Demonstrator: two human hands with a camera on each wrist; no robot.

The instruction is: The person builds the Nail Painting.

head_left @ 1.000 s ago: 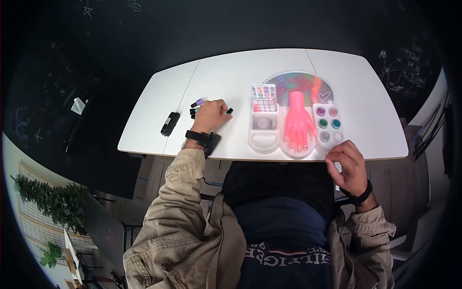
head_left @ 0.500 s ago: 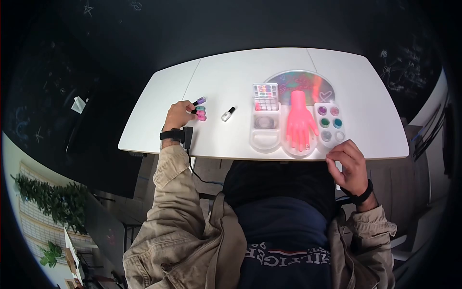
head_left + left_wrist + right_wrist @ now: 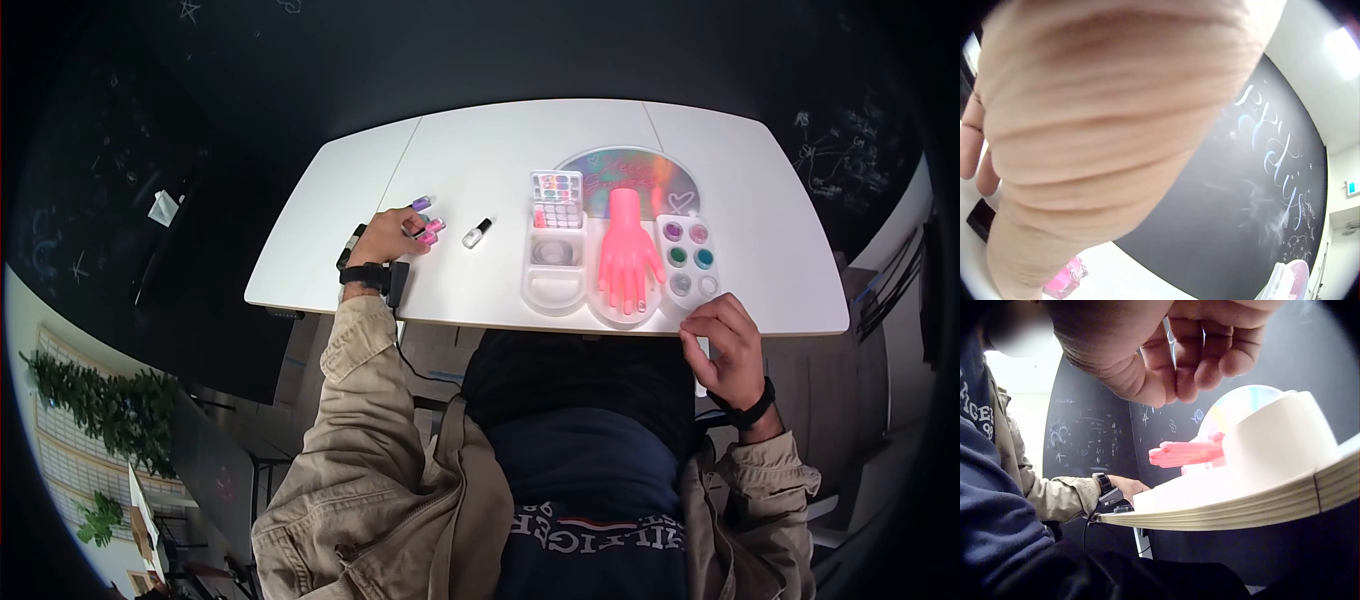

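Observation:
In the head view my left hand (image 3: 385,237) is over a small group of nail polish bottles, its fingers pinching a pink nail polish bottle (image 3: 434,225) at the cap end. Another pink bottle (image 3: 427,239) lies just below it, and a purple one (image 3: 420,203) just above. Apart to the right lies a white nail polish bottle (image 3: 477,234) with a black cap. My right hand (image 3: 724,345) hangs loosely curled and empty at the table's front edge. Close by it stands a pink model hand (image 3: 626,250), on a white tray (image 3: 552,292).
Round glitter pots (image 3: 679,257) fill the tray's right section. A lidded case (image 3: 556,200) of small colored pieces stands at its left, before a shiny arched panel (image 3: 640,175). A black object (image 3: 350,243) lies behind my left hand on the white table (image 3: 480,150).
My left hand left the white bottle, reached left to the group of bottles, and now shifts a pink one slightly right. The right hand has stayed in place.

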